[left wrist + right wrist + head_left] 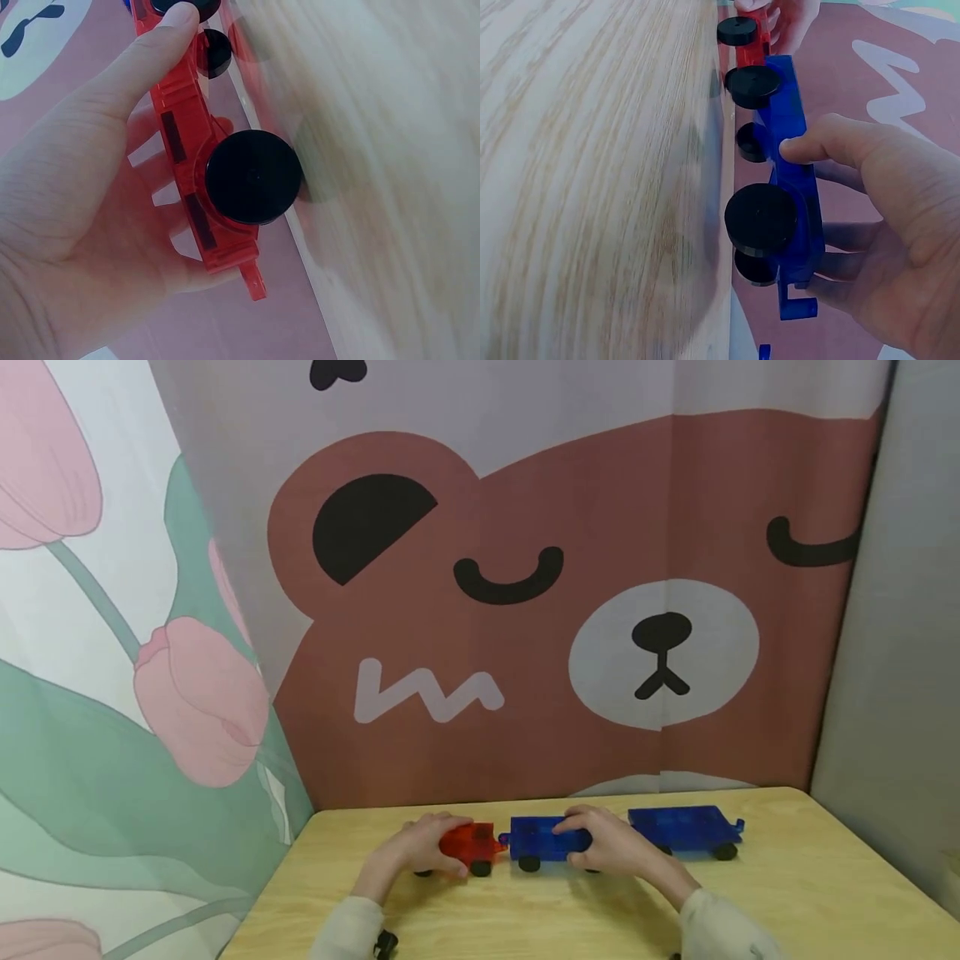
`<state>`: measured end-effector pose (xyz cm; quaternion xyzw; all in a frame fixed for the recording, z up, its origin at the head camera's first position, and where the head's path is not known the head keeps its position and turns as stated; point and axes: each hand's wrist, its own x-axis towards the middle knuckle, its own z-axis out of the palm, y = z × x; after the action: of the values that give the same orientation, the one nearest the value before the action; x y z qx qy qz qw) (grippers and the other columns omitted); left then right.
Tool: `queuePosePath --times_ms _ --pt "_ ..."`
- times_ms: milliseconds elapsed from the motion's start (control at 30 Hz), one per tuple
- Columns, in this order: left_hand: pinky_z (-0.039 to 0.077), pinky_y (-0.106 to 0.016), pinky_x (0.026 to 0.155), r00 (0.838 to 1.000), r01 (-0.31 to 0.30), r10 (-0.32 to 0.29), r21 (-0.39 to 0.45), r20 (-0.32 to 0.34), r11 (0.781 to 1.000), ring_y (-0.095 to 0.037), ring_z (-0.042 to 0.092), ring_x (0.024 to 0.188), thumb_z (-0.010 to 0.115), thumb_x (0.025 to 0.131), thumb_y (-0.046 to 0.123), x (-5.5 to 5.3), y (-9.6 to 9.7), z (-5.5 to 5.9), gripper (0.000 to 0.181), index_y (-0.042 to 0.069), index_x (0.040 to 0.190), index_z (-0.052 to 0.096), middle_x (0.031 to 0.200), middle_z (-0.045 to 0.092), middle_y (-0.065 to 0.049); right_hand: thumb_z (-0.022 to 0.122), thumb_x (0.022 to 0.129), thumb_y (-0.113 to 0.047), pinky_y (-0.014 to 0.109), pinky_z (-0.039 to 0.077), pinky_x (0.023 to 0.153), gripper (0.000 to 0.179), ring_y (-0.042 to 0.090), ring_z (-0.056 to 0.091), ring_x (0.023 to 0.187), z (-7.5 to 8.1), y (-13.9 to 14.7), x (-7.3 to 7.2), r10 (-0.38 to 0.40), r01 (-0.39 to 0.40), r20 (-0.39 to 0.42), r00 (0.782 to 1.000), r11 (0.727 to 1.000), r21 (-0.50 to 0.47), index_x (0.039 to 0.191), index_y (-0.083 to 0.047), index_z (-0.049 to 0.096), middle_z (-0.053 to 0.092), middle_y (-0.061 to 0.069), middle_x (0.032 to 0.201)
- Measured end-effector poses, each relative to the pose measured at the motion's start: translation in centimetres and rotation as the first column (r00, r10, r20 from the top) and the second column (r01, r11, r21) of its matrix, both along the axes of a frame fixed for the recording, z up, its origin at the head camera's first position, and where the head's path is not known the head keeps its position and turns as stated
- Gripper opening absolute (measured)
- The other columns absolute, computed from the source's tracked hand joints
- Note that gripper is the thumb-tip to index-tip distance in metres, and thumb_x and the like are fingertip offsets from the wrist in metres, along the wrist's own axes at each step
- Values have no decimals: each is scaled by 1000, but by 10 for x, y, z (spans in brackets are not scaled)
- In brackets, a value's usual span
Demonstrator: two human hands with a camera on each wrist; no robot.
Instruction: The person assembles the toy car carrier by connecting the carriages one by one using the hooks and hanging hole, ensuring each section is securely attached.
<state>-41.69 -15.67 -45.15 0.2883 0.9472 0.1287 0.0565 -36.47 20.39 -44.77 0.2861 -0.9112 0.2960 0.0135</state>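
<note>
My left hand (416, 847) grips a translucent red toy wagon (476, 842) with black wheels. In the left wrist view its thumb lies by the wagon's far wheel, and a small red hook (255, 281) sticks out at the near end. A translucent blue toy wagon (532, 839) is held by my right hand (615, 843), with the thumb (802, 150) on its near side and the fingers behind. The two wagons stand end to end, and their couplings overlap in the head view. On the right is a second blue wagon (678, 828), partly hidden by my right hand.
The wagons are near the back edge of a light wooden table (540, 914). Behind it hangs a curtain (420, 760) with a bear print. A tulip-patterned curtain (112, 827) borders the left, and a grey panel (892, 693) stands at the right.
</note>
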Motion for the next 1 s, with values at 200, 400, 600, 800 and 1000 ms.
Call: queuePosePath --times_ms 200,400,600,800,1000 --pt "34 -67 101 1000 27 -27 12 5 1000 -33 48 127 81 81 59 0 0 -1 85 25 153 49 146 52 -6 77 84 -14 69 44 91 38 48 50 125 -2 0 -2 10 -10 -7 1000 999 34 122 -15 76 54 20 140" --pt "24 -72 106 1000 9 -10 11 19 1000 -38 44 133 82 82 53 1 5 1 84 22 153 49 149 49 -10 77 85 -12 67 45 93 39 47 49 127 -6 0 -1 17 -18 14 1000 1000 25 124 -13 73 53 23 141" --pt "10 -70 112 988 102 -105 -34 -112 994 -34 35 143 75 88 54 32 33 42 80 27 156 43 152 44 -6 76 91 -17 63 44 97 39 45 47 131 -6 1 -1 5 -7 74 997 1000 30 129 -16 69 48 22 147" --pt "21 -62 113 910 335 -314 33 -270 942 -19 41 139 64 98 52 77 87 95 65 32 156 43 150 48 5 72 98 -27 65 40 101 42 46 42 135 6 15 1 4 -6 104 995 1000 17 135 -11 64 42 24 151" --pt "33 -58 109 937 299 -292 7 -190 954 -19 49 133 63 98 52 56 108 67 59 31 152 49 145 53 5 67 101 -25 60 43 100 36 39 46 134 12 32 3 -46 45 34 998 999 9 135 -13 64 48 19 147"
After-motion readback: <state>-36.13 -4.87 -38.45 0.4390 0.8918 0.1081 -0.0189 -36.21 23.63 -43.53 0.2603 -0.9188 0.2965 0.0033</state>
